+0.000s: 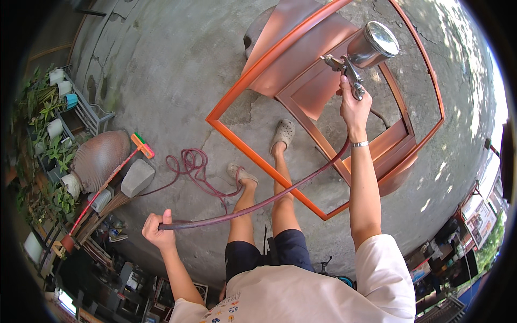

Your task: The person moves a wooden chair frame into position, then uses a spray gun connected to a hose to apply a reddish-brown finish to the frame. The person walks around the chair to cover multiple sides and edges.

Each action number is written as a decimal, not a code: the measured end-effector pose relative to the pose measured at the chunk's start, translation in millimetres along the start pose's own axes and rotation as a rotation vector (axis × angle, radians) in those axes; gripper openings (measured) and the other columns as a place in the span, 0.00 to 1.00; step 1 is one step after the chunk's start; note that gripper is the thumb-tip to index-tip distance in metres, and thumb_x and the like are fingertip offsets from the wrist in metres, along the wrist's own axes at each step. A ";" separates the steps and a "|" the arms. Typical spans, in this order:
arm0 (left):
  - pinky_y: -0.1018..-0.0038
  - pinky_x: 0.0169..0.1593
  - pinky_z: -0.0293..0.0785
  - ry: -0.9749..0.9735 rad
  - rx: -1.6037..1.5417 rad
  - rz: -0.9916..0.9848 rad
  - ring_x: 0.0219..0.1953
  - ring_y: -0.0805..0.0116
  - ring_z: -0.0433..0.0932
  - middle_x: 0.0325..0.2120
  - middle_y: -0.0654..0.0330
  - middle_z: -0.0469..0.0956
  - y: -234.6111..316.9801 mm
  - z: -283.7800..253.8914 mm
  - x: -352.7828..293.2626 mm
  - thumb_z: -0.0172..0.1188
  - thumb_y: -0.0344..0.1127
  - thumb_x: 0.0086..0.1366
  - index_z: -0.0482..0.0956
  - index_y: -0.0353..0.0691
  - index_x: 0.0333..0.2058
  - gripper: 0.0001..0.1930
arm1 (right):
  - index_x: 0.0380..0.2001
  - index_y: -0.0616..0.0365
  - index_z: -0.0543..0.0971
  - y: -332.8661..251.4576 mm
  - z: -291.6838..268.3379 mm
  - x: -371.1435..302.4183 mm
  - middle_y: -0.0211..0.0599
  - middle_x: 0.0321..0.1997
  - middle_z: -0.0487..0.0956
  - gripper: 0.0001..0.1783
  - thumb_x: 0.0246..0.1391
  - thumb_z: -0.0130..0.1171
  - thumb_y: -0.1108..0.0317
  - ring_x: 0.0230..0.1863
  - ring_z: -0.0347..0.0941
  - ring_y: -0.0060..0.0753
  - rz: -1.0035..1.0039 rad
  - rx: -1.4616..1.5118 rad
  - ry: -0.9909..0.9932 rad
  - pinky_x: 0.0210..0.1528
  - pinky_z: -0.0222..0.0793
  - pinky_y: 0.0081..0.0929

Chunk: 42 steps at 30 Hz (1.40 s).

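Observation:
My right hand (pixel 355 107) is closed round the handle of a metal spray gun (pixel 349 71), with a silver paint cup (pixel 374 45) on top. From the gun's grip a dark red air hose (pixel 280 189) runs across my front to my left hand (pixel 158 229), whose fingers are wrapped round it out to the left. Below the gun lies an orange-painted frame (pixel 237 101) with rounded corners. Inside and behind it are a smaller coppery framed panel (pixel 309 134) and a curved coppery sheet (pixel 280 64). The gun's nozzle points left, over these parts.
Loops of the hose (pixel 188 164) lie on the concrete floor (pixel 161 81) near my left foot. At the left are a large ribbed jar (pixel 102 159), a concrete block (pixel 138 177), a red-handled broom (pixel 142 145) and potted plants. Assorted clutter lines the lower right edge.

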<state>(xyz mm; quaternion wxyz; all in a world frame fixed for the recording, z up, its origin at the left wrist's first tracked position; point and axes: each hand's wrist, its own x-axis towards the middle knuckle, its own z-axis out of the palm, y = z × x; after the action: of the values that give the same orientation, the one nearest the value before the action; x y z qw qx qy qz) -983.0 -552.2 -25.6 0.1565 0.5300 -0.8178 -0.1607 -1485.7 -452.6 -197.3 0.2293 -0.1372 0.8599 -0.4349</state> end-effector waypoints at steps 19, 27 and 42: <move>0.68 0.22 0.50 -0.137 -0.107 -0.019 0.15 0.62 0.56 0.11 0.58 0.58 72.9 62.5 36.9 0.74 0.28 0.53 0.64 0.35 0.15 0.22 | 0.18 0.65 0.82 -38.2 -100.6 262.3 0.36 0.15 0.79 0.30 0.58 0.62 0.45 0.12 0.73 0.26 -0.138 -0.065 0.373 0.16 0.67 0.25; 0.66 0.21 0.51 -0.171 -0.117 -0.016 0.15 0.60 0.57 0.12 0.57 0.59 84.9 70.9 38.3 0.73 0.27 0.54 0.65 0.35 0.16 0.21 | 0.23 0.65 0.85 -52.8 -118.6 299.2 0.36 0.18 0.81 0.28 0.59 0.61 0.47 0.14 0.76 0.28 -0.188 -0.051 0.532 0.18 0.72 0.25; 0.66 0.21 0.52 -0.041 0.012 -0.012 0.15 0.61 0.58 0.12 0.57 0.59 7.5 9.7 4.8 0.72 0.26 0.54 0.63 0.34 0.15 0.22 | 0.35 0.65 0.83 -14.5 -47.1 36.8 0.32 0.21 0.80 0.19 0.62 0.63 0.55 0.15 0.68 0.16 0.050 0.104 0.013 0.16 0.60 0.21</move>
<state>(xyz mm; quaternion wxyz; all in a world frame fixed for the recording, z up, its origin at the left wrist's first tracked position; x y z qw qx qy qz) -995.2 -552.8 -30.7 0.1354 0.5323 -0.8187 -0.1677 -1540.9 -444.8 -171.3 0.2414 -0.1010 0.8407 -0.4740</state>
